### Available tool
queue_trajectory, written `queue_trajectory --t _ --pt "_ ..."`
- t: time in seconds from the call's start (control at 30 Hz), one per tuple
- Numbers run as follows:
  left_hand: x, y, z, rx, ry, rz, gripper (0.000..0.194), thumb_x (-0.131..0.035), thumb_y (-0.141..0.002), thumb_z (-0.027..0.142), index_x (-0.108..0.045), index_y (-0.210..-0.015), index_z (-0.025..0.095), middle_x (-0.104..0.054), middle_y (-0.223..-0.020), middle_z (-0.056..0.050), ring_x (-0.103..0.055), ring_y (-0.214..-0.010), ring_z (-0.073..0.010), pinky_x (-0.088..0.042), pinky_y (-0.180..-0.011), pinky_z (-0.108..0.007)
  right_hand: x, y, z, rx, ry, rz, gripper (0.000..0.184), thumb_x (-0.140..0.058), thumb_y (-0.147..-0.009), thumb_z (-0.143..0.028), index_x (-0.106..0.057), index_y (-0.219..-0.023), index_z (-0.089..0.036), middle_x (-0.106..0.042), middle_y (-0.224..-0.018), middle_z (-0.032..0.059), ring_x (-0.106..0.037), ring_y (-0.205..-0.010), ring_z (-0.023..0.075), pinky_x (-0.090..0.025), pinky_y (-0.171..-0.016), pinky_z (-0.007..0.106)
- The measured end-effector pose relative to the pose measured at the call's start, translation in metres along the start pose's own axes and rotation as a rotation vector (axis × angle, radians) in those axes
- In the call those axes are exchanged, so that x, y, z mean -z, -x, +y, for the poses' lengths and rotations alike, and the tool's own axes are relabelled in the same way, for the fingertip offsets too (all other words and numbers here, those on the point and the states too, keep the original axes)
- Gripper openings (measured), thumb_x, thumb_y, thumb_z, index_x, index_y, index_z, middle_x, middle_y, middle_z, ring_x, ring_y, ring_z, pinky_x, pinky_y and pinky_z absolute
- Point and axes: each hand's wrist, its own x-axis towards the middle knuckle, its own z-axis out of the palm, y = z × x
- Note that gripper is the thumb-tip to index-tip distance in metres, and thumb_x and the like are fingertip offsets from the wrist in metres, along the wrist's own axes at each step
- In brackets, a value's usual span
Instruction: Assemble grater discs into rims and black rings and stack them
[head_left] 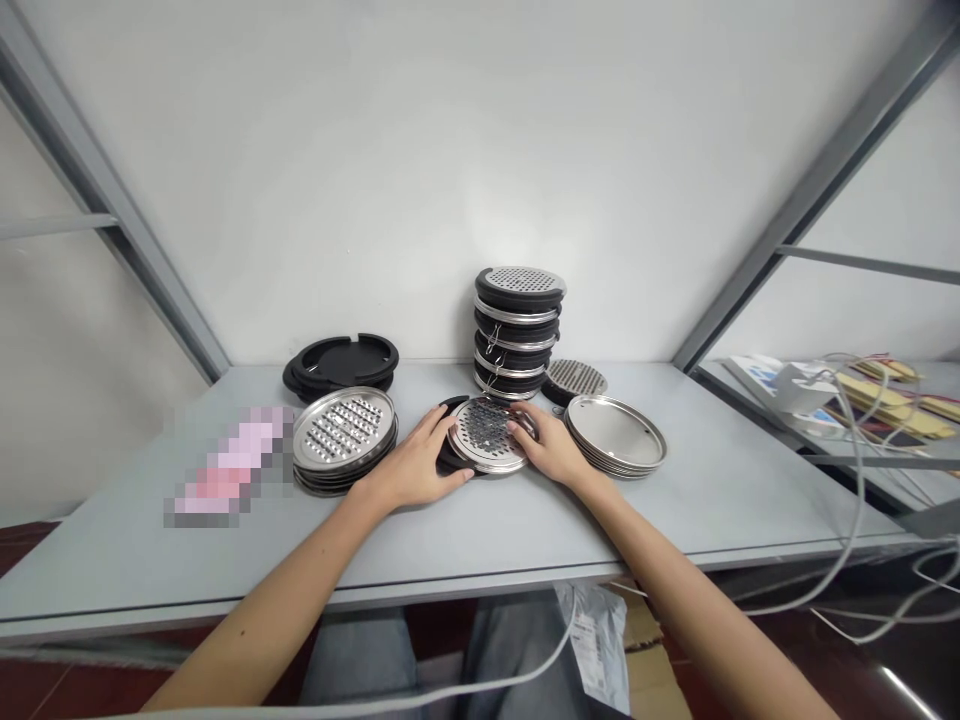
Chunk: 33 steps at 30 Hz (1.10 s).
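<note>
Before me on the table lies a round metal grater plate (487,432) with many small holes, overlapping a black round holder (450,462). My left hand (420,462) grips the holder's left side, thumb at the front and fingertips at the plate's edge. With curled fingers, my right hand (551,442) holds the grater plate's right side. Left of my left hand is a stack of toothed grater plates (343,430). Shallow metal lids or trays (619,432) are stacked by my right hand. Part of the holder is hidden under the plate.
Behind my hands stands a tall stack of black-and-silver grater units (519,320), with another grater (576,378) beside it. Black round holders (341,362) are piled at back left. A blurred pink item (232,465) lies left. Cables (855,470) hang at the right.
</note>
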Motion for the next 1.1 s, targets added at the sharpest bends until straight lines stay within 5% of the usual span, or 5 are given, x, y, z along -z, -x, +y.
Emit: queue_trajectory --t 0.1,0.27,0.7,0.93,1.1 --pt "-0.001 0.000 -0.005 -0.022 0.013 -0.012 0.087 -0.066 -0.079 0.048 -0.022 -0.149 0.020 -0.020 -0.156 -0.013 -0.020 -0.143 -0.0307 -0.028 -0.115 -0.045 0.000 0.001 0.000 -0.024 -0.021 -0.019 0.038 -0.050 -0.090 -0.038 -0.058 -0.119 -0.015 -0.070 -0.105 0.0119 -0.067 -0.090 0.0248 -0.053 -0.082 0.041" --pt "-0.001 -0.001 -0.007 -0.008 0.015 -0.049 0.071 -0.061 -0.081 0.056 -0.044 -0.140 0.020 -0.022 -0.155 -0.011 -0.018 -0.143 -0.0313 -0.025 -0.116 -0.047 -0.001 0.001 0.002 0.034 -0.048 -0.027 0.042 -0.053 -0.088 -0.037 -0.058 -0.123 -0.015 -0.068 -0.114 0.0129 -0.066 -0.101 0.0266 -0.052 -0.090 0.043" --pt "0.000 -0.002 -0.009 -0.082 0.004 0.000 0.070 -0.071 -0.074 0.048 -0.051 -0.132 0.016 -0.033 -0.150 -0.013 -0.026 -0.141 -0.0316 -0.031 -0.115 -0.043 0.007 0.003 0.005 0.122 -0.102 -0.291 0.073 -0.060 -0.083 -0.048 -0.036 -0.144 -0.016 -0.028 -0.152 0.0186 -0.030 -0.139 0.0329 -0.027 -0.112 0.054" --pt "-0.009 -0.001 -0.004 0.008 -0.002 -0.023 0.088 -0.068 -0.074 0.055 -0.031 -0.145 0.019 -0.016 -0.156 -0.013 -0.009 -0.144 -0.0368 -0.022 -0.116 -0.051 0.019 0.002 0.008 0.101 -0.109 -0.347 0.093 -0.072 -0.071 -0.053 -0.030 -0.147 -0.018 -0.022 -0.155 0.0170 -0.019 -0.143 0.0354 -0.021 -0.114 0.056" --pt "-0.011 0.000 -0.002 0.094 0.015 -0.017 0.089 -0.062 -0.080 0.057 -0.019 -0.149 0.022 -0.005 -0.158 -0.016 -0.005 -0.143 -0.0408 -0.019 -0.113 -0.059 0.024 0.000 0.011 0.145 -0.161 -0.305 0.093 -0.076 -0.067 -0.050 -0.034 -0.145 -0.019 -0.036 -0.149 0.0149 -0.036 -0.136 0.0357 -0.028 -0.113 0.055"
